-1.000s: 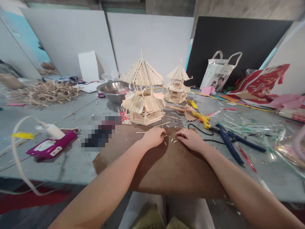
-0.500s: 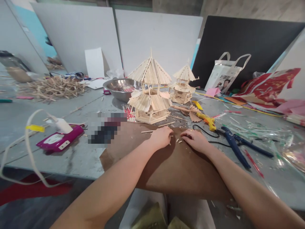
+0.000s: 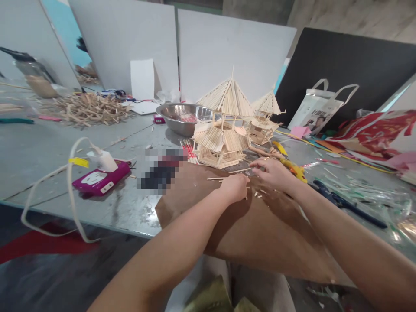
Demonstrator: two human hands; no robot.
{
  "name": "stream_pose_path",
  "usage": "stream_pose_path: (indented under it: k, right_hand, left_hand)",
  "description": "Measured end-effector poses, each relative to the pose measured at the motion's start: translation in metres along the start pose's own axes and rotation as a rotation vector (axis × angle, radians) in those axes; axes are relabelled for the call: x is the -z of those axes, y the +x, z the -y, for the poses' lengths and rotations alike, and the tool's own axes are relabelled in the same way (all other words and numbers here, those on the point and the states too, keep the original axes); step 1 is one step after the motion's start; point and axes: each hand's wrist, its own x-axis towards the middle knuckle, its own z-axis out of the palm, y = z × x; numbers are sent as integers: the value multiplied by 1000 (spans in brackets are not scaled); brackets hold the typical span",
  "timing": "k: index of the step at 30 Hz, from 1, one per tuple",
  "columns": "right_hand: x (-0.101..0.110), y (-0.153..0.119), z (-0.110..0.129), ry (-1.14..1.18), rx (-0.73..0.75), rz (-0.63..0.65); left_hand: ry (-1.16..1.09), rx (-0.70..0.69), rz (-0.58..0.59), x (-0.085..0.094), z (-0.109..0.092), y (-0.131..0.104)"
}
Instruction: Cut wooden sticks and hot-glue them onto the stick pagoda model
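A gray table [image 3: 130,216] runs across the picture, with white boards [image 3: 126,43] behind it and a black board [image 3: 351,73] at the upper right of the frame. A brown sheet [image 3: 276,242] lies under both arms, in the lower middle.

The left hand [image 3: 234,188] is on the sheet near the middle, its fingers curled in close. Tiny stick ends show by its fingertips, but I can't tell if it pinches them. The right hand [image 3: 271,172] is just to the right, fingers bent and a bit apart, their tips by the end of a thin stick [image 3: 239,170]. I can't tell if they touch it.

Little stick bits [image 3: 258,195] lie on the sheet below the right hand. They are pale, short and straight. Just past the hands stands the big stick house [image 3: 224,141], with 2 pointy, tan roofs.
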Motion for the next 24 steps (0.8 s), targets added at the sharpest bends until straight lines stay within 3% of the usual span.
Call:
stream_pose_path:
  k: [4,9,14,18,24]
  right_hand:
    - [-4,-10,-7,28,-86,-15]
    - [-19,-40,-29,101,-254,19]
    - [-29,-51,-48,229,-299,7]
    - [-26,-51,-52,247,-294,27]
    - [-20,-53,-49,131,-227,102]
  left_hand:
    - [-46,44,31,3,4,2]
    - [-95,-28,-31,0,11,5]
    - [-146,-69,-95,-3,17,12]
    - [-130,-81,-145,3,20,15]
    - [-80,-113,0,10,20,13]
